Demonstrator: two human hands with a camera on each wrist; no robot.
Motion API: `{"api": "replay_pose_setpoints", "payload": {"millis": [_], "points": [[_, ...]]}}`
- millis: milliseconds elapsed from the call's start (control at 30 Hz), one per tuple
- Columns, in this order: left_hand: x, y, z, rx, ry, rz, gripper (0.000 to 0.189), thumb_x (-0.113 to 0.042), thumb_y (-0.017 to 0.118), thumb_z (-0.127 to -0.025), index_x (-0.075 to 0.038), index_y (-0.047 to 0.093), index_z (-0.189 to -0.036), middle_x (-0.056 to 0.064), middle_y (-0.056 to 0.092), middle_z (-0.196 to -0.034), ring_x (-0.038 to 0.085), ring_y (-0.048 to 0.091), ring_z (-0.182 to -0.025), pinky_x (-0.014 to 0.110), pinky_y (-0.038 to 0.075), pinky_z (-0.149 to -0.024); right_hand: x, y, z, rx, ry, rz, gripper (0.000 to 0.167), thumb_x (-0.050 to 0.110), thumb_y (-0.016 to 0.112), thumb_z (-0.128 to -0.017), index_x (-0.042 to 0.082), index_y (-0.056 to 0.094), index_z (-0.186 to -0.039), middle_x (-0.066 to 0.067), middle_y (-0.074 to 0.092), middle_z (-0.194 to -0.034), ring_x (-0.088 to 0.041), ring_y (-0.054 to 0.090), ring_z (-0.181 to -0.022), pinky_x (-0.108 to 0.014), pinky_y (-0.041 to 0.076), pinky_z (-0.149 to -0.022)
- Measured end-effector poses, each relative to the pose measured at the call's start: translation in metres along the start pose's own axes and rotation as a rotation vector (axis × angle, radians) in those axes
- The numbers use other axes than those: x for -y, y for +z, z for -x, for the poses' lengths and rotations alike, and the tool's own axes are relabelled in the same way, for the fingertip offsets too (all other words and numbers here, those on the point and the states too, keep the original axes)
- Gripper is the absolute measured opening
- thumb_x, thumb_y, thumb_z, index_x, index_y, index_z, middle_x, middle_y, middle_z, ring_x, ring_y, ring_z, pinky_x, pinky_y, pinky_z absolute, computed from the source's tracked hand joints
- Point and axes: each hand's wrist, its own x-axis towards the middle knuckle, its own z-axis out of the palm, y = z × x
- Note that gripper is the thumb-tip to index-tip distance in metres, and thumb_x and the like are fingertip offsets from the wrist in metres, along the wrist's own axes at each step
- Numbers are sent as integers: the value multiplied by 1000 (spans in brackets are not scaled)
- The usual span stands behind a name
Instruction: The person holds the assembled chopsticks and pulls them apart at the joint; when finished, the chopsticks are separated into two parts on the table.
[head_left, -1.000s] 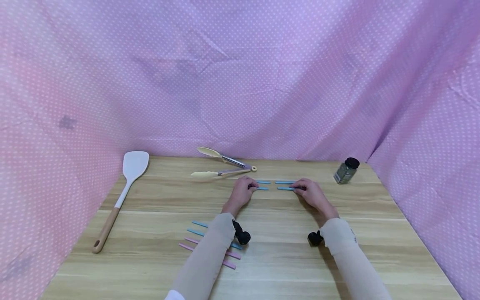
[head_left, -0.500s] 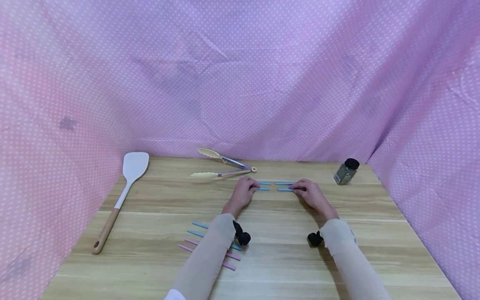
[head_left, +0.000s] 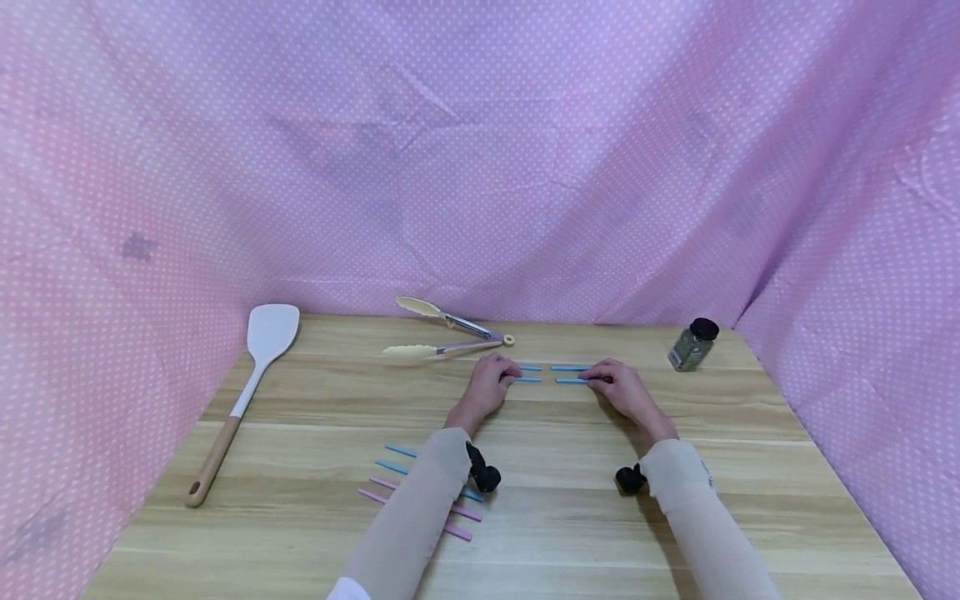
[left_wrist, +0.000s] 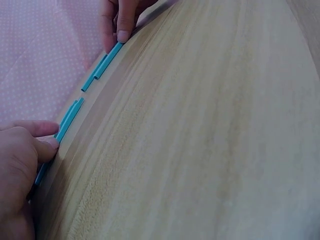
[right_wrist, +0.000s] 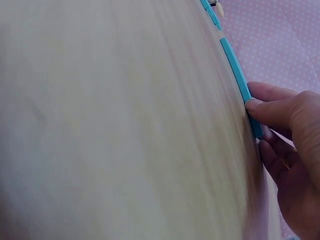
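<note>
Two pairs of slim blue chopsticks lie in line across the back of the table, a small gap between their facing ends. My left hand [head_left: 486, 387] pinches the near blue chopstick [head_left: 528, 379] of the left pair with thumb and index finger; the far one [head_left: 530, 367] runs alongside it. At the right pair, my right hand [head_left: 619, 387] grips the near blue chopstick [head_left: 572, 381], with the far chopstick [head_left: 568, 367] parallel behind it. In the right wrist view, thumb and fingers hold a blue chopstick [right_wrist: 235, 67] near its thick end, by the table edge.
Blue chopsticks [head_left: 393, 466] and pink chopsticks [head_left: 467, 512] lie partly under my left forearm. Cream-tipped tongs [head_left: 468, 325] rest spread at the back. A white spatula [head_left: 270, 333] lies at left, and a black-lidded jar [head_left: 692, 346] stands at back right. Polka-dot cloth [head_left: 510, 192] borders the table.
My left hand and the left pair of chopsticks have crept slightly right, narrowing the gap to the right pair. My right hand stays nearly still.
</note>
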Motion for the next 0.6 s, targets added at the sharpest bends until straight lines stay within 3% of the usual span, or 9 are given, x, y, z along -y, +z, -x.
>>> {"api": "replay_pose_setpoints", "payload": {"millis": [333,600], "points": [[-6,-6,4,-7,3,-73,21,-11,66,-89,-14,66,-109,2,58,-103,23,51,-104,40,38,-95,7,-8,3,-29,19,-32,18,0,65,-87,3,72,-103,-14,65,-103,-29,60,-94,-37,48,-81],[-13,-20,7,18,42,-72,25,-15,67,-89,-13,64,-113,4,58,-108,23,52,-104,39,40,-97,23,-18,5,-50,24,-40,19,2,64,-88,2,68,-107,-19,59,-113,-35,56,-102,-49,50,-86]]}}
